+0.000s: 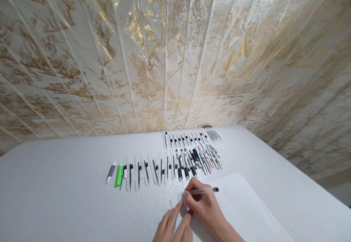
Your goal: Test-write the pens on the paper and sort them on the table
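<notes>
At the left end of the row on the white tabletop (55,190) lies a grey marker (111,172), slim and tube-shaped, and just beside it a bright green highlighter (119,175), thicker and glossy. From there a long line of pens (153,170) runs to the right, laid side by side; many have clear barrels with black clips, and towards the right end a few show pink and pale blue. Behind that line, nearer the wall, sits a shorter second row of pens (183,138), and at its right end a bunch of thin dark refills (214,135).

Lower down, near the front edge, the left hand (172,225) rests flat with its fingers pressed together, the tips touching a sheet of white paper (241,205). Just to its right, the right hand (203,207) has its fingers pinching a clear pen with a black cap (204,190), held nearly level over the paper, cap end pointing right. A few faint pen marks show just left of that hand.

The wall (175,51) behind is panelled, cream with shiny gold marbling.
</notes>
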A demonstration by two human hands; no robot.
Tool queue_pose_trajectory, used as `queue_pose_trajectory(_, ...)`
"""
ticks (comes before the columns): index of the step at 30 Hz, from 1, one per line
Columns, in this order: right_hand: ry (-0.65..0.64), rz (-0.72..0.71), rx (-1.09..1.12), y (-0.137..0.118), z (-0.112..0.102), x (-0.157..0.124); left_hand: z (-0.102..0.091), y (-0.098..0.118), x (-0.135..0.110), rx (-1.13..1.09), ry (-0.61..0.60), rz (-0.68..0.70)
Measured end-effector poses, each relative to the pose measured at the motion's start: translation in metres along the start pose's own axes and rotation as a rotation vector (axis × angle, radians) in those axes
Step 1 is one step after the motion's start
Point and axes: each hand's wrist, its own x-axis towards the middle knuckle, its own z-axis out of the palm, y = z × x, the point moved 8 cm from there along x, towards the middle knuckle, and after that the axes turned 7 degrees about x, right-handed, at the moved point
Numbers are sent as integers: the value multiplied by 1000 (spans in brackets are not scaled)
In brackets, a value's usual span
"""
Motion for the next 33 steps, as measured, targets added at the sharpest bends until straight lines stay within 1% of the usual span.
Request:
queue_pose_trajectory(5,4,6,-10,0,0,0,1,1,-3,-1,-2,-2)
queue_pose_trajectory(11,11,1,-4,-6,0,0,-2,-1,3,-6,6,-21)
queue_pose_trajectory(14,8,6,9,-6,0,-1,-2,1,4,10,11,7)
queue_pose_trajectory(22,7,17,18,-2,0,-1,1,-2,-2,-26,-20,-27)
queue_pose_trajectory(26,30,0,23,-3,-2,-1,2,-1,-4,-35,-22,-29)
queue_pose_trajectory(31,62,2,77,-4,-9,1,0,-3,0,-33,-67,-37)
queue_pose_trajectory(33,75,-10,85,-5,-10,0,-3,-3,3,-37,-68,-30)
